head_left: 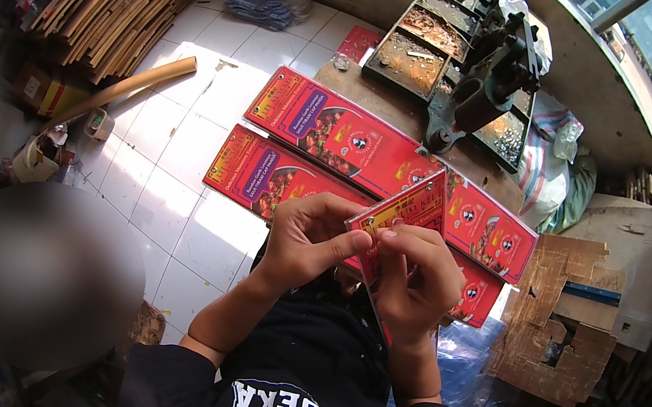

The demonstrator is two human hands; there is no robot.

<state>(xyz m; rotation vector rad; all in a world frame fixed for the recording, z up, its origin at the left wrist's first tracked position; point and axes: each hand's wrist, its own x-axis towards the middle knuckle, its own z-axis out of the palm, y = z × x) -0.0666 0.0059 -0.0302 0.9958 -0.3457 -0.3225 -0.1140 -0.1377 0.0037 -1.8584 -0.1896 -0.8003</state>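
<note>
In the head view, the red panel (421, 204) is being held up in the air before the person's chest, tilted, and in the view it is partly covering the two long red packs that are lying behind it on the bench (352, 85), a farther pack (391, 151) and a nearer pack (285, 178). The left grip (304, 239) is holding the panel's left corner between thumb and bent fingers, with no gap left. The right grip (422, 280) is also being closed on the panel, its fingertips pressing together near the printed face; they are hiding the contact, so I cannot tell whether some small piece is lying between them.

In my judgement, the panel is looking light and fairly stiff, with a shiny surface that may be slipping under dry fingers. Its corners are probably creasing easily. Opposite long edges are offering the safest hold, with gentle, flat pressure.
</note>
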